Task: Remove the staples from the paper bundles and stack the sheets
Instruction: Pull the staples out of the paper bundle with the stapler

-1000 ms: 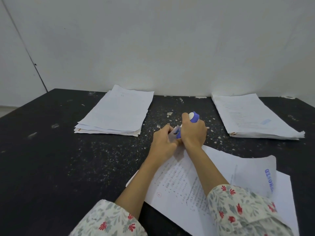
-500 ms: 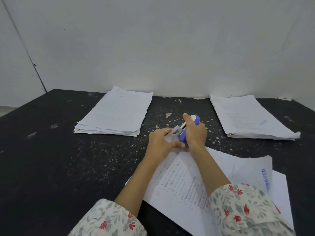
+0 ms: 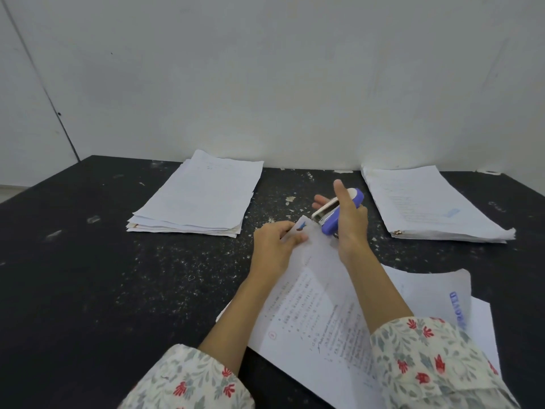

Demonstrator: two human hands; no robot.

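Hands first: left hand [image 3: 272,246] pinches the far corner of the paper bundle [image 3: 318,314], thumb on top of the sheet and fingers curled under it, lifting that corner off the black table [image 3: 103,290]. Right hand [image 3: 349,228] is wrapped around a purple and white staple remover [image 3: 336,212], thumb sticking straight up along it, fingertips poking out on the far side. Tool's metal nose sits right at the pinched corner, but I can't tell if it's actually touching a staple. Bundle lies in the near middle of the table, printed text facing up, running toward the near right under both forearms, with another sheet [image 3: 436,293] carrying a blue stamp curling up to its right. Farther out, a stack of sheets [image 3: 200,196] sits far left and another stack [image 3: 427,205] far right. Little white paper flecks all over the tabletop between them.
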